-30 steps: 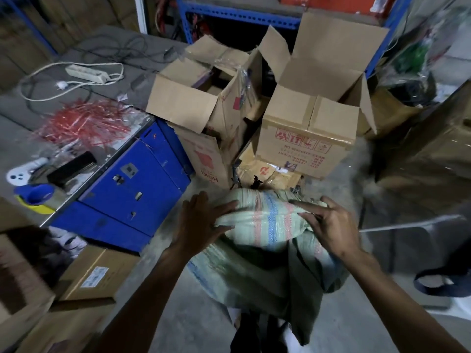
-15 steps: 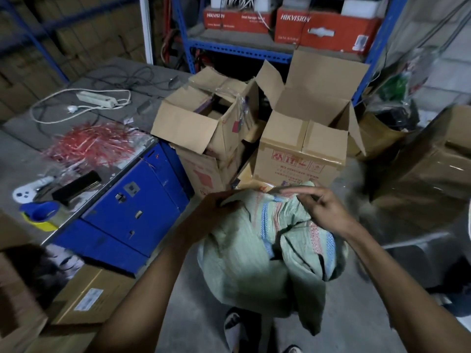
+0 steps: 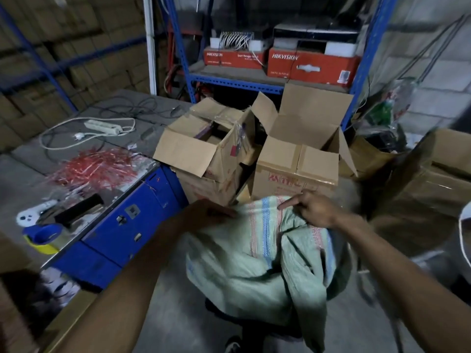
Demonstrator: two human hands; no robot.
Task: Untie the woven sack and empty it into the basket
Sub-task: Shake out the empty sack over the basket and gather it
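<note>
Two bare hands are on the pale green woven plastic sack with pink and blue stripes [image 3: 257,253], which sits crumpled on the grey floor directly below them. My left hand [image 3: 209,215] lies on the upper left edge of the sack; it is blurred, so I cannot tell if the fingers are closed on the cloth or only resting flat. My right hand [image 3: 314,208] is at the upper right edge, the fingers bent, with the thumb and forefinger pinching a fold of the fabric near the stripes (the other fingers are curled loosely). The top of the sack is bunched between both hands, and a long flap of it hangs down below my right forearm.

Just beyond the right hand stands an open brown cardboard box with red print [image 3: 298,171]. Beyond the left hand a second open cardboard box [image 3: 201,149] leans, touching the first. To the left of my left hand is a blue metal cabinet [image 3: 127,220], and on its top lie a heap of red plastic strips [image 3: 94,166] and a blue tape dispenser [image 3: 43,238]. I see no basket near the hands.
</note>
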